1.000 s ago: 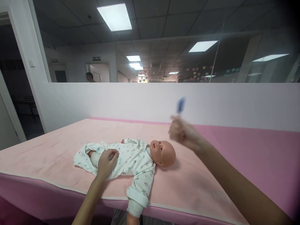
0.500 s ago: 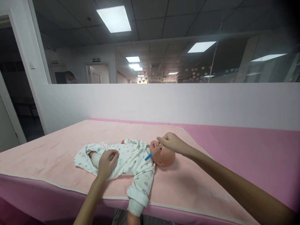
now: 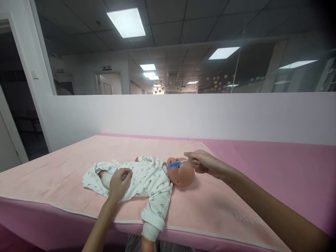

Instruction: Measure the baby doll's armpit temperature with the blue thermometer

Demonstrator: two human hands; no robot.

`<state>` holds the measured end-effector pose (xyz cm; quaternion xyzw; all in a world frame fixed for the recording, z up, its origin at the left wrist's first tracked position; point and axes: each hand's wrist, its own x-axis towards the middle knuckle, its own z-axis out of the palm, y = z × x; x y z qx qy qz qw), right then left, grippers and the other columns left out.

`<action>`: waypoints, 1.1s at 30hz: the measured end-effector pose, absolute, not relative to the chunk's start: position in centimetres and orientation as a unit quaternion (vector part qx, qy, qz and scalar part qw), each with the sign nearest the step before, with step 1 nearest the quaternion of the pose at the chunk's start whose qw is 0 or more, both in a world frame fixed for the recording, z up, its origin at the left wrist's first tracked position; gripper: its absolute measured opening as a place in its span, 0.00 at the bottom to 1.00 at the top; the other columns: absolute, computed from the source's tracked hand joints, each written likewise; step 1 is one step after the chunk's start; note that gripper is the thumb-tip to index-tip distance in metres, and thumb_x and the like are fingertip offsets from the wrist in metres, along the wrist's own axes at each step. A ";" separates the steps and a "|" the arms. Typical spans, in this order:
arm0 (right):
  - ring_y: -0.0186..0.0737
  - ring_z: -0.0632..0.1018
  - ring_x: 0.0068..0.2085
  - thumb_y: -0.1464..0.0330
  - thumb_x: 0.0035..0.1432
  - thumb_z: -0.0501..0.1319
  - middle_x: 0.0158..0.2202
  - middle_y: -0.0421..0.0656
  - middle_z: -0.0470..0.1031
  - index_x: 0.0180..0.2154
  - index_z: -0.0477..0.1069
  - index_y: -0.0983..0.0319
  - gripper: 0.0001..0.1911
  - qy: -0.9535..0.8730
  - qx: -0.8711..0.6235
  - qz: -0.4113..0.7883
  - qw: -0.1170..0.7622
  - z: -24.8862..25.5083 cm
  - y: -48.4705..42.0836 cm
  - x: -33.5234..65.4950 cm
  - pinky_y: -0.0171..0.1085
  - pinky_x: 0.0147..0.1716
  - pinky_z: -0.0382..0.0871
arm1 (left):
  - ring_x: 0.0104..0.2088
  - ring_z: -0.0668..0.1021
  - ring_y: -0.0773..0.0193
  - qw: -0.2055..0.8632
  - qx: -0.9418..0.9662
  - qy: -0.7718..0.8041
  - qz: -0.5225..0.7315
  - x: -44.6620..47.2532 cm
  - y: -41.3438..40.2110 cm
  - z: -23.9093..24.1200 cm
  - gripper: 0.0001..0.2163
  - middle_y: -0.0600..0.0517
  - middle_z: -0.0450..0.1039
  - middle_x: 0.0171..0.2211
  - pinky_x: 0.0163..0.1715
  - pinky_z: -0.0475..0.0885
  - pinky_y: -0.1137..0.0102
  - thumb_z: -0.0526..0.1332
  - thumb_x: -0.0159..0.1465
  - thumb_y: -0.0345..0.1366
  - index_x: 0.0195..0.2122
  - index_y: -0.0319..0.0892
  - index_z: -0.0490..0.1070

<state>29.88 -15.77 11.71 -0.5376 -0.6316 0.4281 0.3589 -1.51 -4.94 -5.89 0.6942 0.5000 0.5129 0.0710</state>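
A baby doll (image 3: 141, 178) in a white printed outfit lies on its back, its bald head (image 3: 185, 175) toward the right. My left hand (image 3: 119, 183) rests on the doll's lower body, fingers loosely curved with a gap beside the thumb; I see nothing held in it. Closed above the head, my right hand (image 3: 204, 162) grips a thin pale stick with a blue end (image 3: 174, 164). The blue end points left and overlaps the doll's face in view; I cannot tell whether it touches. Part of the stick is hidden in my fingers.
A peach mat (image 3: 65, 171) covers much of the pink padded table (image 3: 275, 164). Over the front edge hangs the doll's near arm (image 3: 154, 213). Behind the table stands a low white wall (image 3: 183, 115) with glass above it. An open doorway (image 3: 23, 105) is at left.
My right hand has moved slightly right, with the stick now nearly level and its blue end shifted from the doll's chest up over its face. My left hand stays on the doll.
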 end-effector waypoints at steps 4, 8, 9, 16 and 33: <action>0.22 0.46 0.16 0.58 0.53 0.55 0.12 0.31 0.45 0.14 0.46 0.61 0.25 -0.651 -0.548 0.390 0.351 11.9 -15.7 29.4 0.31 0.17 0.37 | 0.34 0.73 0.62 0.067 0.696 0.495 0.516 -1.5 -4.9 -5.9 0.10 0.52 0.74 0.30 0.36 0.67 0.68 0.55 0.56 0.42 0.31 0.43 0.72; 0.23 0.46 0.16 0.57 0.54 0.54 0.12 0.31 0.45 0.14 0.47 0.61 0.25 -0.683 -0.527 0.381 0.332 12.9 -15.0 28.9 0.31 0.17 0.38 | 0.34 0.73 0.62 0.075 0.694 0.496 0.517 -1.5 -4.8 -5.9 0.09 0.52 0.74 0.31 0.37 0.67 0.68 0.54 0.56 0.41 0.31 0.44 0.72; 0.23 0.46 0.16 0.57 0.53 0.54 0.12 0.31 0.45 0.14 0.47 0.61 0.25 -0.684 -0.530 0.360 0.349 13.2 -14.8 28.8 0.31 0.17 0.38 | 0.34 0.73 0.62 0.077 0.694 0.497 0.516 -1.5 -4.9 -5.9 0.09 0.52 0.74 0.31 0.37 0.67 0.67 0.55 0.56 0.40 0.31 0.44 0.72; 0.24 0.45 0.16 0.58 0.53 0.54 0.12 0.31 0.44 0.15 0.46 0.60 0.23 -0.688 -0.479 0.423 0.344 14.1 -13.7 28.9 0.31 0.15 0.39 | 0.34 0.74 0.62 0.067 0.692 0.498 0.518 -1.5 -5.0 -5.9 0.10 0.52 0.74 0.31 0.36 0.68 0.68 0.55 0.56 0.41 0.31 0.44 0.72; 0.30 0.53 0.19 0.61 0.57 0.48 0.14 0.37 0.49 0.14 0.51 0.61 0.22 -0.594 -0.655 -0.112 0.453 -1.7 -19.0 28.3 0.34 0.21 0.43 | 0.35 0.73 0.62 0.078 0.693 0.498 0.515 -1.5 -5.1 -5.8 0.09 0.52 0.74 0.31 0.37 0.67 0.67 0.55 0.57 0.41 0.32 0.43 0.71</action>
